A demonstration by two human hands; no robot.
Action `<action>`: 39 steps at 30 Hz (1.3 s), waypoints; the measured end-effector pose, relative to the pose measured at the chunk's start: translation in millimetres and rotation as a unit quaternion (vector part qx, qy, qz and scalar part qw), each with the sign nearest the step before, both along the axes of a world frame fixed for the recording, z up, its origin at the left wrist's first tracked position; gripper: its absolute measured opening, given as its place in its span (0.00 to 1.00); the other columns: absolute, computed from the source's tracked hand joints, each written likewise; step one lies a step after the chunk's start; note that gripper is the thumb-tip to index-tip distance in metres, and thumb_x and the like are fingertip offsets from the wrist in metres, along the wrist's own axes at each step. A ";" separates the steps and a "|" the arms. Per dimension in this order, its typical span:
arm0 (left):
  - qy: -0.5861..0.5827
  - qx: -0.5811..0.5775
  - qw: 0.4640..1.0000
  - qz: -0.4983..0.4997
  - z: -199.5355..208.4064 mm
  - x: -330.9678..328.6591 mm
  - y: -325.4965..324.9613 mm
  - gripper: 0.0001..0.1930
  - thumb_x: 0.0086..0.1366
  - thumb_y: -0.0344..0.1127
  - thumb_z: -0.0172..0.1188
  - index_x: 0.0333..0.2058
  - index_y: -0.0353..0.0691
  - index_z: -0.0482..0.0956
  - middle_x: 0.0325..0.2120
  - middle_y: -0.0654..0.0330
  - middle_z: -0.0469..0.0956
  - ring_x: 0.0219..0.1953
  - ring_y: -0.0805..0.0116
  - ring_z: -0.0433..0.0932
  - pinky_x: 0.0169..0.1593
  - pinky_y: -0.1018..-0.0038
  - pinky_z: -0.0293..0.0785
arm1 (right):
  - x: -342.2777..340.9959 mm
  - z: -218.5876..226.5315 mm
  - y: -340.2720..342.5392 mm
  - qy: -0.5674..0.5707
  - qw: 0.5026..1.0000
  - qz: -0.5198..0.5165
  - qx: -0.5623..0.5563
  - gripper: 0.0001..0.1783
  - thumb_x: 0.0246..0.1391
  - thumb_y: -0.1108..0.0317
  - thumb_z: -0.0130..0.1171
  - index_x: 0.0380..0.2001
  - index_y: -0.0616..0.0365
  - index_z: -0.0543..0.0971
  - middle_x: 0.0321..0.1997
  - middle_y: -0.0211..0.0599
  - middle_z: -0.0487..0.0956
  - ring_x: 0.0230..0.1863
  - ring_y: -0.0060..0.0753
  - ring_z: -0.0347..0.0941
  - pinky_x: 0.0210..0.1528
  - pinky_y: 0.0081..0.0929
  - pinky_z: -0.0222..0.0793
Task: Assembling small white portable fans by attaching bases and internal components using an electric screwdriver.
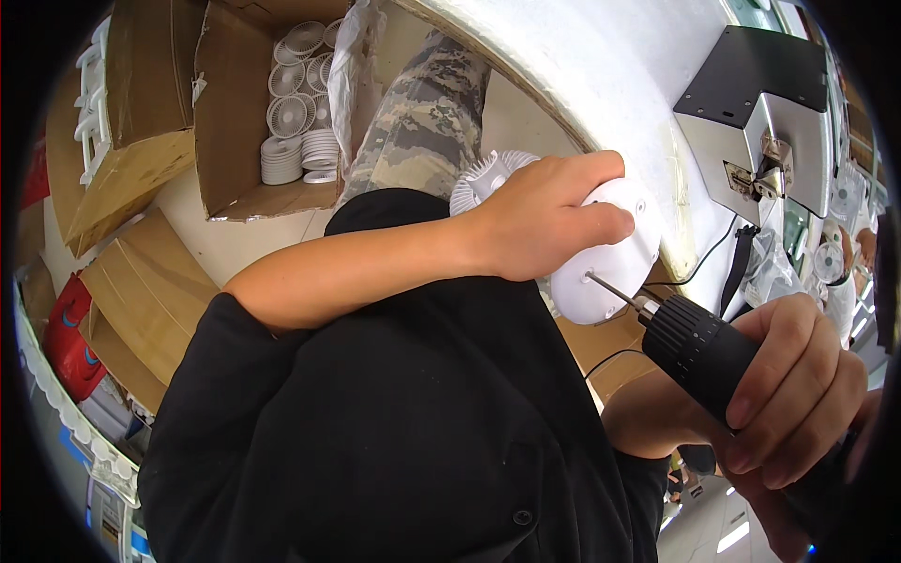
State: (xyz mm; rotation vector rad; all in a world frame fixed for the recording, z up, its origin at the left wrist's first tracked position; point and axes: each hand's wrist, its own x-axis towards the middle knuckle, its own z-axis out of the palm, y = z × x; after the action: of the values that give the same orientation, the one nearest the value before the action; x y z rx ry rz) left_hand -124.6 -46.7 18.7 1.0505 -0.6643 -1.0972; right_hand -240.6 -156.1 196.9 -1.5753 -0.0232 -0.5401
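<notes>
My left hand (540,218) grips a small white fan, fingers wrapped over its smooth rounded base (580,298). The ribbed fan cage (481,180) shows behind my wrist, against my lap and the table edge. In my right hand (802,389) is a black electric screwdriver (690,347), held by its thick body and slanting up to the left. Its thin metal bit reaches a hole in the white base. Whether a screw sits in that hole is too small to tell.
The white worktable (563,61) curves along the upper right, bearing a black-and-silver metal device (751,103) with a cable. At the upper left, an open cardboard box (225,141) holds stacks of round white fan grilles (291,114). More cardboard (150,291) lies at the left.
</notes>
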 end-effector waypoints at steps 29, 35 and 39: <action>-0.050 0.009 0.998 0.026 2.0 -1.6 2.7 0.12 0.57 0.40 0.53 0.28 0.35 0.68 0.19 0.56 0.72 0.20 0.64 0.67 0.29 0.69 0.64 | -10.2 1.4 1.0 0.024 0.998 0.050 -0.004 0.32 0.61 0.38 0.46 0.61 0.43 0.63 0.37 0.32 0.74 0.26 0.31 0.70 0.33 0.32 0.72; 0.010 0.002 1.000 0.013 -3.0 0.7 4.6 0.11 0.57 0.38 0.53 0.30 0.35 0.69 0.22 0.56 0.73 0.24 0.66 0.68 0.31 0.72 0.64 | -44.3 20.0 -11.5 0.029 0.998 0.057 -0.005 0.32 0.61 0.38 0.46 0.61 0.44 0.64 0.37 0.32 0.74 0.26 0.31 0.70 0.33 0.32 0.72; 0.088 -0.033 0.996 -0.008 -4.9 4.0 5.4 0.10 0.57 0.37 0.53 0.31 0.35 0.69 0.25 0.57 0.73 0.26 0.68 0.68 0.32 0.72 0.64 | -42.1 16.7 -10.1 0.033 0.998 0.058 -0.004 0.32 0.61 0.38 0.47 0.61 0.44 0.64 0.38 0.32 0.74 0.26 0.31 0.70 0.33 0.32 0.72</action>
State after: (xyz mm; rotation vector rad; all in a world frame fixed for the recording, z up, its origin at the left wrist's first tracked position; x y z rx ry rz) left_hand -120.6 -41.3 13.8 0.8824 -0.5643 -1.1598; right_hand -282.7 -166.2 213.6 -1.5887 -0.0669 -0.3988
